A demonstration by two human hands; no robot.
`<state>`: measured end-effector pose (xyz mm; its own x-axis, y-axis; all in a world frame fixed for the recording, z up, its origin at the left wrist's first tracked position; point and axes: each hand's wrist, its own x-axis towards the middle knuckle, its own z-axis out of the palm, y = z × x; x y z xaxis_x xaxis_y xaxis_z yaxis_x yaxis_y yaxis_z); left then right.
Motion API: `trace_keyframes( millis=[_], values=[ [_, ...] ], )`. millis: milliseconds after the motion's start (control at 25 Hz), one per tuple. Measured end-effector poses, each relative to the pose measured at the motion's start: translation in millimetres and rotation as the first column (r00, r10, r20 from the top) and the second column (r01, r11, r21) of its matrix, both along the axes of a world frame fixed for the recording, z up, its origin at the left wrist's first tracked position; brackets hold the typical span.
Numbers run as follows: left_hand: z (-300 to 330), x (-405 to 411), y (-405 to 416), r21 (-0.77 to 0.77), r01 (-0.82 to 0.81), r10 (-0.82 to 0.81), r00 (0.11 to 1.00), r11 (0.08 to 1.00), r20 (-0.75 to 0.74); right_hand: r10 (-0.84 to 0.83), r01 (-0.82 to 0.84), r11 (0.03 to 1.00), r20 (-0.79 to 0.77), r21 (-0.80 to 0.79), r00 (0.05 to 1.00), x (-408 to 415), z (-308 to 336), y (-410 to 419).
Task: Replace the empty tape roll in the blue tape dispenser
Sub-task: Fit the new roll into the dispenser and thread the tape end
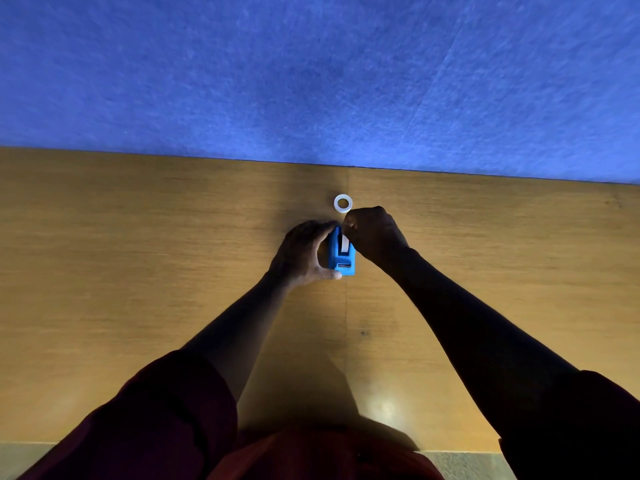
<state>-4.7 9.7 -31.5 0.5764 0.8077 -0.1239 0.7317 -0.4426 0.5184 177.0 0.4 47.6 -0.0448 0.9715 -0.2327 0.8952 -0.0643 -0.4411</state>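
The left hand [304, 251] clamps the blue tape dispenser [341, 254] on the table [138, 254]. The right hand [372, 233], fingers pinched at its top, seems to be seating tape; what it grips is hidden. A white ring [343, 203] lies at 12 o'clock, probably the empty core; next, thread tape toward the cutter.

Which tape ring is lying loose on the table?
The white ring beyond the right hand, flat on the wood. The other tape sits inside the blue dispenser.

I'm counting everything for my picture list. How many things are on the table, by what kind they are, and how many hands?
Blue tape dispenser: 1
White ring-shaped roll lying flat on the wooden table: 1
Hands: 2, the left hand gripping the dispenser's side, the right hand at its top
Total: 4
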Motion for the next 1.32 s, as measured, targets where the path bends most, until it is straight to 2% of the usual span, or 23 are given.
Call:
trace_keyframes(
  millis=[160,400,880,1320],
  values=[
    [2.4,-0.2,-0.2,-0.003,-0.002,0.002,1.0,1.0,-0.001,-0.003,0.003,1.0,0.03,-0.003,1.0,-1.3,-0.6,2.4],
    [4.2,0.7,1.1,-0.019,0.016,-0.016,1.0,1.0,-0.022,-0.008,0.008,1.0,-0.085,-0.008,0.996,2.2,-1.9,-4.4],
    [3.1,-0.3,-0.2,0.024,0.019,-0.02,1.0,1.0,0.022,0.053,-0.053,0.998,0.002,0.038,0.999,-1.0,-0.6,-8.3],
    [3.4,0.1,3.0,-0.023,0.03,-0.031,0.998,0.999,-0.048,0.018,-0.018,1.0,-0.014,0.012,1.0,0.2,-0.7,-4.8]
  ],
)
